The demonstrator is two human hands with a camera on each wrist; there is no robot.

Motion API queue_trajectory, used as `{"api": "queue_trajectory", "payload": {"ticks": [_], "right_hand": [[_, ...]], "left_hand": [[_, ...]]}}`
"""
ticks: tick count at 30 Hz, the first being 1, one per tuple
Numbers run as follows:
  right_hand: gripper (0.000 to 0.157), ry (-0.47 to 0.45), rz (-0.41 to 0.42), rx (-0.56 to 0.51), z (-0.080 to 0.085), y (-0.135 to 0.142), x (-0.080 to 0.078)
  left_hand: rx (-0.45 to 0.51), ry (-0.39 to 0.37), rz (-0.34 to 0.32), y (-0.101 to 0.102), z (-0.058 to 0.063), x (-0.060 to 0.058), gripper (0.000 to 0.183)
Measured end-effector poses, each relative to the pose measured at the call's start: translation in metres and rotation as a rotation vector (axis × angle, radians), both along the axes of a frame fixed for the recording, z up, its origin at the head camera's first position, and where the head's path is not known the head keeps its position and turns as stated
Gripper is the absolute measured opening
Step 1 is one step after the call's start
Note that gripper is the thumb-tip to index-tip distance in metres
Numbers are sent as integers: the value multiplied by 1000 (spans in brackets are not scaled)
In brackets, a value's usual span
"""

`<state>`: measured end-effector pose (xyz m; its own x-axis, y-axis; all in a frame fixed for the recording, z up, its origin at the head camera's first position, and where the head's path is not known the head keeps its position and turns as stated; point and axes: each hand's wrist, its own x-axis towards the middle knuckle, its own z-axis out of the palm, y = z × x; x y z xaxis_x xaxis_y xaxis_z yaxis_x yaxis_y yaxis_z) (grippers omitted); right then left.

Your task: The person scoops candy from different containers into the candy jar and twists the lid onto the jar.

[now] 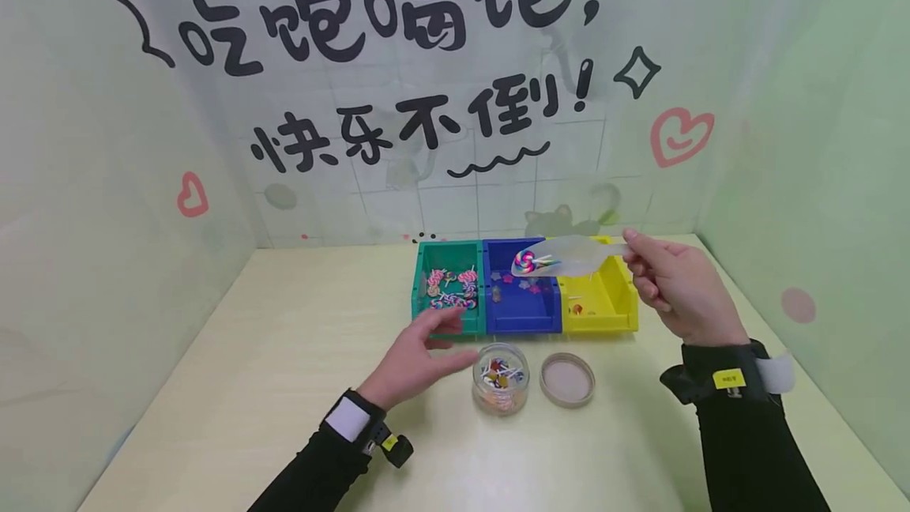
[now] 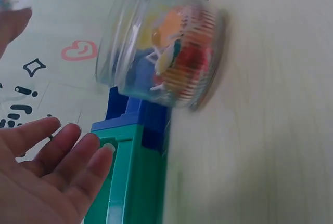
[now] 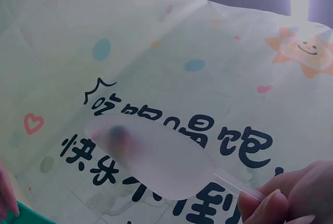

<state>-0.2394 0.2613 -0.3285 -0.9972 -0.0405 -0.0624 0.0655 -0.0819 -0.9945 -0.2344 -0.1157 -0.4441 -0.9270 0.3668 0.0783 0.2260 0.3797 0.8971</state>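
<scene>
My right hand [image 1: 682,287] pinches the handle of a translucent plastic scoop [image 1: 577,257], held up above the blue and yellow bins. A swirled lollipop charm [image 1: 526,261] lies in the scoop's tip; from the right wrist view it is only a dark, blurred patch through the plastic. My left hand [image 1: 419,358] hovers with fingers spread in front of the green bin, thumb close to a glass jar [image 1: 501,393]. In the left wrist view the palm [image 2: 31,182] holds nothing. Colourful small lollipop pieces [image 2: 187,52] fill the lower part of the uncapped jar.
Joined bins stand at the back: the green bin [image 1: 448,325] with swirled lollipop pieces, the blue bin [image 1: 524,321] with small star-like pieces, the yellow bin [image 1: 622,291] with a few bits. A round lid [image 1: 567,380] lies right of the jar. Printed curtains [image 1: 817,141] enclose the table.
</scene>
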Motion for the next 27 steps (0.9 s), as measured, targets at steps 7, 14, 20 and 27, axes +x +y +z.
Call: {"api": "queue_trajectory", "payload": {"ticks": [7,14,20,27], "right_hand": [[36,18,8,22,3,3,-3],[38,-4,31,86,1,5,-5],[36,-12,51,180,-2,7,-5],[35,-9,72,300,-6,5,-4]], "left_hand": [[-79,-67,-158,18,-14,7,111],[-134,-71,-148,25,-25,6,106],[-158,-64,-142,28,-27,7,94],[-169,-71,-150,31,-26,9,91]]}}
